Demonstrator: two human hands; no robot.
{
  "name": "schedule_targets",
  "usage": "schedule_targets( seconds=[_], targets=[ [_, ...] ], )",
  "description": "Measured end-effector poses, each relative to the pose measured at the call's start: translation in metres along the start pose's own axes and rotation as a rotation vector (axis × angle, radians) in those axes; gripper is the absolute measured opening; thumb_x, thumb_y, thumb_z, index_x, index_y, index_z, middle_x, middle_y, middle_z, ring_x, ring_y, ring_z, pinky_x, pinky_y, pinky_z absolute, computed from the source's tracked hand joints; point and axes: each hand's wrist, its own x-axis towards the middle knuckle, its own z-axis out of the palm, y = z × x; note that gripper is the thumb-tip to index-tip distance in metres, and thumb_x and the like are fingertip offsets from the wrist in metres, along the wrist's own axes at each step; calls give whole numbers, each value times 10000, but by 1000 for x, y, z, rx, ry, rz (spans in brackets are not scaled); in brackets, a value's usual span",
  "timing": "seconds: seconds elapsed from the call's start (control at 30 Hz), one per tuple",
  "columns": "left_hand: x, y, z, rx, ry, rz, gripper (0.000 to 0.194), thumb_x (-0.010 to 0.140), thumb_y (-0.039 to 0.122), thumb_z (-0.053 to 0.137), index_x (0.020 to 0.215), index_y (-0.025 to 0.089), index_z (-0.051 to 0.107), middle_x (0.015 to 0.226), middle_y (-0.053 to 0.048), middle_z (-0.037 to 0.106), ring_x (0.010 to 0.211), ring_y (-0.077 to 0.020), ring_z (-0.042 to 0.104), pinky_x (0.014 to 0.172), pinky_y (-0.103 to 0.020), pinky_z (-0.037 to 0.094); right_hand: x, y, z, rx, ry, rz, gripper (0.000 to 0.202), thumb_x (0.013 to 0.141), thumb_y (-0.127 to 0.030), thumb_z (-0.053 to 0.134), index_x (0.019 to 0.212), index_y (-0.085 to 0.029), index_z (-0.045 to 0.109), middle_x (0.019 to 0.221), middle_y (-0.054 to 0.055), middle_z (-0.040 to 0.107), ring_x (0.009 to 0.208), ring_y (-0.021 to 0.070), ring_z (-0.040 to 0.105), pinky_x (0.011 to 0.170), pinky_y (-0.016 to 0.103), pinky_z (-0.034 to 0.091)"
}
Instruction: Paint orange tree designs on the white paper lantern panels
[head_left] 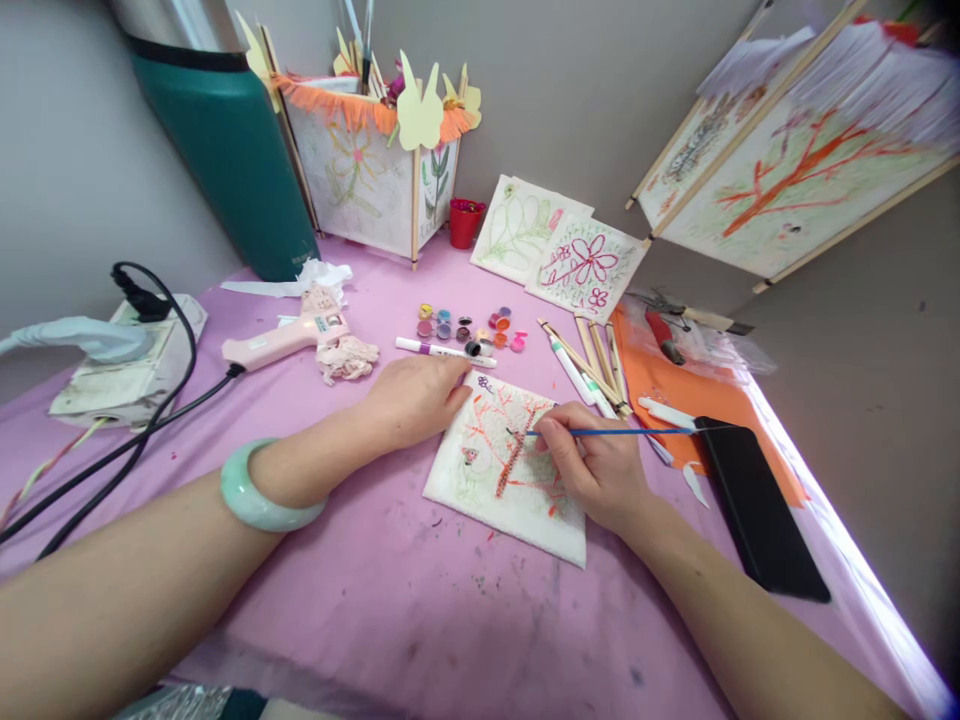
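A thin blue paintbrush is pinched in my right hand, which rests on the right side of a white textured sheet. The brush tip meets the sheet at an orange-red tree with branches. Small dark marks and a little bird-like figure also show on the sheet. My left hand lies at the sheet's upper left corner, fingers stretched out and thumb apart, gripping nothing. Just beyond it are a purple-and-white marker and several small paint pots, one black one near its fingertips.
Left are a pink glue gun, a power strip with cables and a green tumbler. Behind stand a decorated paper box, a red bucket and painted sheets. Right lie wooden sticks and a black phone.
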Motion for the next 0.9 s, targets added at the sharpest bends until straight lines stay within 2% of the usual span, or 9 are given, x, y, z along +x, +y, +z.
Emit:
schedule_targets(
  seconds=[0.63, 0.9],
  targets=[
    [0, -1, 2, 1, 9, 5, 354, 851, 346, 327, 1100, 220, 545, 918, -58, 651, 814, -193, 587, 657, -306, 413, 0, -1, 0, -16, -24, -4, 171, 855, -220, 422, 752, -174, 551, 635, 0, 563, 538, 95, 504, 536, 221, 384],
    [0, -1, 2, -1, 4, 5, 347, 851, 346, 333, 1096, 218, 544, 914, -52, 653, 812, -191, 588, 677, -305, 419, 0, -2, -1, -56, 81, 69, 189, 856, -241, 431, 728, -180, 556, 624, -9, 575, 485, 83, 501, 502, 217, 371]
  ],
)
